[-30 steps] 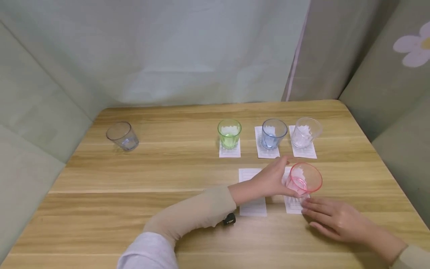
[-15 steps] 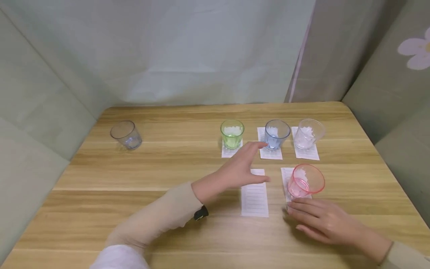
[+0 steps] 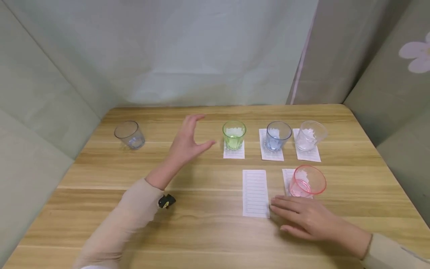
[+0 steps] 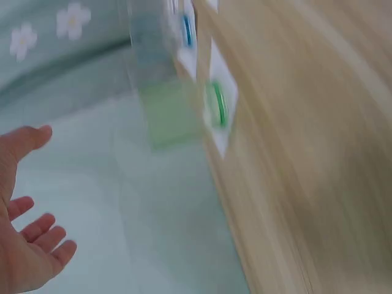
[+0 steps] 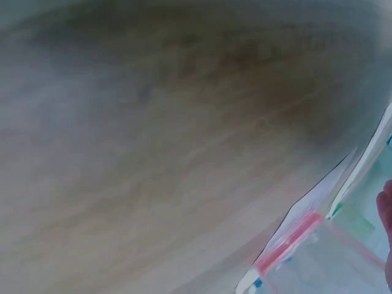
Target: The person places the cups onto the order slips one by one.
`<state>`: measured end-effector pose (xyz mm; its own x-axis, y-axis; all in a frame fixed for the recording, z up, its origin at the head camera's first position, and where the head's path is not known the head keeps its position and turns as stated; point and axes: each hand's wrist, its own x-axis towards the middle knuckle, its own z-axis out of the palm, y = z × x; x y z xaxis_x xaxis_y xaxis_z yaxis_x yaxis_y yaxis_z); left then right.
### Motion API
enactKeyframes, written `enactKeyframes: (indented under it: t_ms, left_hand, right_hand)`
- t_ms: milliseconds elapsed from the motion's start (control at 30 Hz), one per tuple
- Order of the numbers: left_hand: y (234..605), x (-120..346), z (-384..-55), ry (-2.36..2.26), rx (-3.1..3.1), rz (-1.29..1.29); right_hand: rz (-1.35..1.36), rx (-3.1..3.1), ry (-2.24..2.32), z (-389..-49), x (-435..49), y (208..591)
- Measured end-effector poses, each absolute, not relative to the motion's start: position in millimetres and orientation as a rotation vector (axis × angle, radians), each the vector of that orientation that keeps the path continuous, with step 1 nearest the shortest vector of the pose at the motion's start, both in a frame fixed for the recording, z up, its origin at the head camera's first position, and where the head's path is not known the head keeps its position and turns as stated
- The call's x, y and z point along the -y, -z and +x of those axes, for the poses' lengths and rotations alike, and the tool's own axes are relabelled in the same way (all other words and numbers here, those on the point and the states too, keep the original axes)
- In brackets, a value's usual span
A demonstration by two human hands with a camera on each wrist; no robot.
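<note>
My left hand (image 3: 186, 144) hovers over the table between a grey-blue glass (image 3: 131, 136) at the far left and a green glass (image 3: 234, 136). Its thumb and fingers are spread apart and hold nothing; the left wrist view shows them spread too. Palm down, my right hand (image 3: 305, 216) lies low in front of a pink-rimmed glass (image 3: 306, 183), fingers stretched towards the right edge of a bare lined paper slip (image 3: 255, 194). Only a sliver of that hand enters the right wrist view, near the pink glass (image 5: 288, 242). The pink glass stands on another slip, partly covered by the hand.
In the back row, the green glass, a blue glass (image 3: 278, 137) and a clear glass (image 3: 309, 136) each stand upright on a paper slip. A pale curtain (image 3: 208, 56) hangs behind the wooden table (image 3: 100, 213). A small black object (image 3: 166, 201) sits at the left wrist.
My left hand has let go of the pink glass and moved left and back, past the green glass. My right hand has slid left towards the bare slip. The pink glass stays on its slip.
</note>
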<state>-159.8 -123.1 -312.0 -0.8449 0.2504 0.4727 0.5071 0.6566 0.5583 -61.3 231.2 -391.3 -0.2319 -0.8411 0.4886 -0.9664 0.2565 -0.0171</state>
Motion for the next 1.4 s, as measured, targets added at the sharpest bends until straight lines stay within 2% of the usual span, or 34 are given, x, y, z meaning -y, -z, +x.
enactKeyframes:
  t_ms: [300,700,1400]
  left_hand:
    - [312.1,188.1,-172.7,0.905,2.32,-0.258]
    - [326.2,248.4,-183.1,0.955,2.28,0.205]
    - [359.0,295.0,-185.4,1.452,2.327,0.859]
  right_hand:
    - [1.712,2.175,-0.44,-58.9,-218.6,398.8]
    - [1.703,2.215,-0.4,-57.3,-212.5,408.1]
    - [1.672,2.258,-0.357,-55.2,-215.4,412.1]
